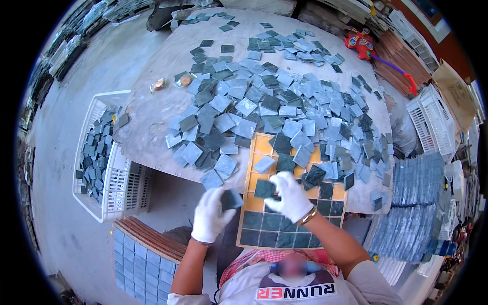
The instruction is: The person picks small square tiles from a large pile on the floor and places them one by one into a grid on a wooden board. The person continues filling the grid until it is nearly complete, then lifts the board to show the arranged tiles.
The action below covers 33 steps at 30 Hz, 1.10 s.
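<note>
My left hand (207, 216), in a white glove, holds a dark square stone tile (231, 200) by its edge, just left of a gridded frame (241, 223). The frame has yellow square pockets (255, 204), and dark green tiles (271, 222) fill its near rows. My right hand (291, 197), also gloved, has its thumb and forefinger at the edges of another dark tile (264, 188) over the left part of the frame. Several loose tiles, among them a pale one (264, 163), lie across the frame's far part.
A heap of grey and green tiles (274, 96) covers the table (147, 119). To the left stands a white crate (127, 188) of tiles, with a stack of tiled boards (137, 264) below. Stacked tile sheets (417, 178), white baskets (432, 119) and a red toy-like object (360, 43) are at right.
</note>
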Motion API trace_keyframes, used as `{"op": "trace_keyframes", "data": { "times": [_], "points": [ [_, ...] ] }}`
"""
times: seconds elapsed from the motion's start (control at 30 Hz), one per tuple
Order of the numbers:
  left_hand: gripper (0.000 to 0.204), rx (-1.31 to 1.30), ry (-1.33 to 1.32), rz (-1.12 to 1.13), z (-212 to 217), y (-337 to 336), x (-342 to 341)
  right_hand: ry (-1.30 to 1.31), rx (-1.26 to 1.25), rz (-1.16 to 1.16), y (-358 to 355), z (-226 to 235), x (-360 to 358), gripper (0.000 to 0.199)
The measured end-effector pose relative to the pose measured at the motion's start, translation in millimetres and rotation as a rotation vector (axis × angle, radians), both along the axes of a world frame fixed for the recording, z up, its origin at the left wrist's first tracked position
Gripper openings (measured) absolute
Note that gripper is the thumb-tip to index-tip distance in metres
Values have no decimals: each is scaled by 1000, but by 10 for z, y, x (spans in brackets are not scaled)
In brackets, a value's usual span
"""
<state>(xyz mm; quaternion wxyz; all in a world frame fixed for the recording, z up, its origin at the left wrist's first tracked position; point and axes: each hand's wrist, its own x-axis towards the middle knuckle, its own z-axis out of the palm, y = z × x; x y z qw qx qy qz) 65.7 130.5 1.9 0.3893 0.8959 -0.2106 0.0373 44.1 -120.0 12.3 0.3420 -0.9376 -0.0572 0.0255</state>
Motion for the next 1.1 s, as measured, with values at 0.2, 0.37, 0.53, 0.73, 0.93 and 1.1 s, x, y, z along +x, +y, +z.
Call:
{"op": "trace_keyframes", "data": {
  "times": [0.2,0.37,0.53,0.73,0.93,1.1],
  "points": [
    [61,-18,-26,285,96,488,-113,48,-21,59,210,-102,-208,52],
    [61,-2,24,275,66,612,-266,-53,-194,53,416,-160,-242,46],
    [56,132,-75,199,164,713,-136,2,-233,160,226,84,-111,43],
    [56,515,-460,784,449,2716,949,-181,-366,43,-36,187,236,38],
    [66,-33,-203,669,770,2258,1129,-223,-209,127,-208,-77,681,19],
    [44,-65,-8,362,525,906,573,61,143,-22,-180,87,657,19]
  ]
}}
